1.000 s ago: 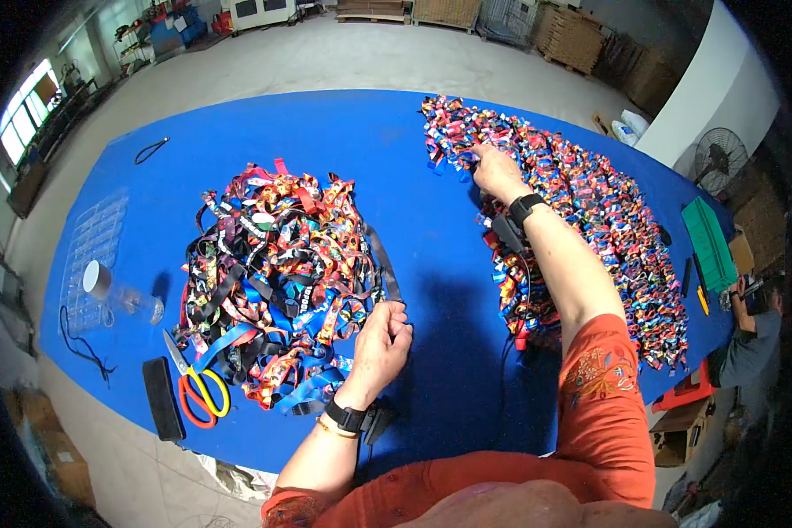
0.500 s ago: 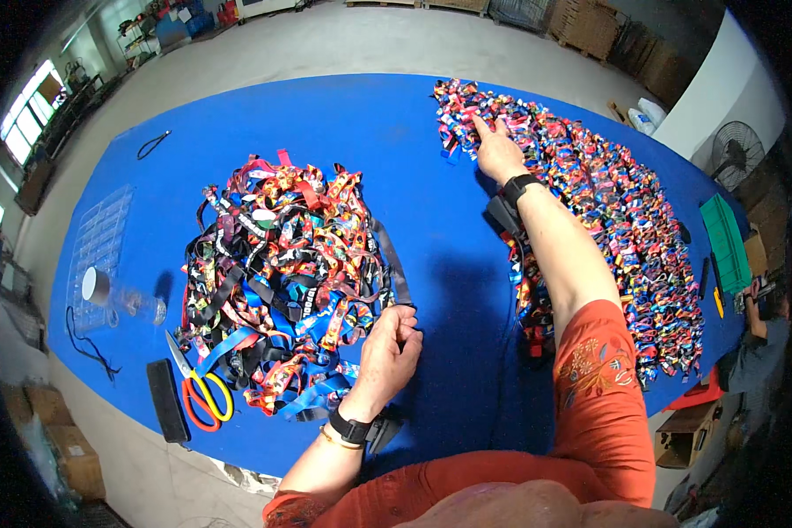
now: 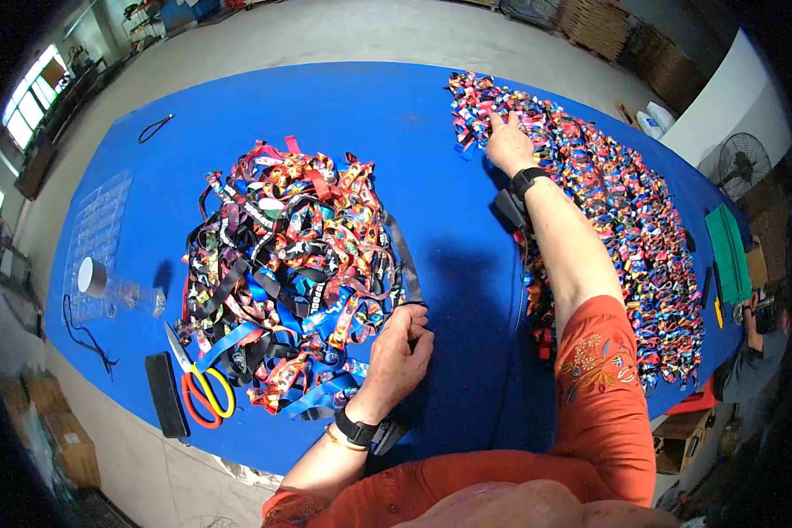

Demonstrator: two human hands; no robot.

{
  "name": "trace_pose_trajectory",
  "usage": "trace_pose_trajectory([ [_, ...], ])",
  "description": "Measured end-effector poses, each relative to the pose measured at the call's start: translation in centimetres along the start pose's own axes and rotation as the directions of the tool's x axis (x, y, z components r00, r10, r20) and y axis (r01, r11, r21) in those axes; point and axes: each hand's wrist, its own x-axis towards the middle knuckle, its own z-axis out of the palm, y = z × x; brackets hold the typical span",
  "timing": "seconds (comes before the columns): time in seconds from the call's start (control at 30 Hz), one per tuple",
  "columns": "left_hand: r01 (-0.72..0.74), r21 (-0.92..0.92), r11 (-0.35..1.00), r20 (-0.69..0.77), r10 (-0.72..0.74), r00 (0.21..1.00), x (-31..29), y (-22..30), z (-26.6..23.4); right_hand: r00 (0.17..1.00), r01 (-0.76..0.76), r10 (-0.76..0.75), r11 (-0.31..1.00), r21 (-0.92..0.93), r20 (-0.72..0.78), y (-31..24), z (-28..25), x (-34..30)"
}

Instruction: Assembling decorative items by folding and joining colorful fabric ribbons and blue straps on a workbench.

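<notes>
My left hand is closed in a pinch at the near right edge of a loose heap of printed lanyards. A dark strap runs down from the heap into its fingertips. Farther off to the right, my right hand reaches out with fingers extended, touching the far left part of a wide spread of bunched, multicoloured lanyards. Nothing shows gripped in it. What lies under its palm is hidden.
Scissors with red and yellow handles lie left of the heap, beside a black oblong case. A clear bottle, a clear grid tray and a green bin are on the blue table.
The whole view has shifted slightly. My right hand's fingers are closer together over the bunched lanyards. My left hand keeps its pinch on the dark strap, almost unmoved.
</notes>
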Motion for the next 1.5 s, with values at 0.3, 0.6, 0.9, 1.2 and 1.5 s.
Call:
trace_pose_trajectory([
  [0.3,0.024,0.046,0.999,0.015,-0.025,1.000,0.0,0.5,0.2,0.996,-0.084,0.083,0.996,0.040,0.015,-0.8,1.3,0.8],
  [0.6,0.037,0.025,0.999,0.024,-0.038,0.999,0.1,0.7,0.1,0.999,-0.030,0.027,0.992,0.121,0.025,-1.3,0.8,0.4],
  [0.9,-0.037,0.076,0.996,0.014,0.036,0.999,-0.1,0.1,0.2,0.994,-0.105,0.106,0.993,0.050,-0.020,1.8,-3.3,-1.9],
  [1.2,-0.007,0.014,1.000,0.054,0.006,0.998,0.6,-0.5,0.4,0.985,0.166,-0.164,0.985,0.044,-0.052,4.3,-10.2,-11.1],
  [1.5,-0.065,0.035,0.997,0.101,0.061,0.993,1.1,-2.5,-0.2,0.868,0.485,-0.494,0.866,0.122,0.052,2.9,-14.6,-31.3],
])
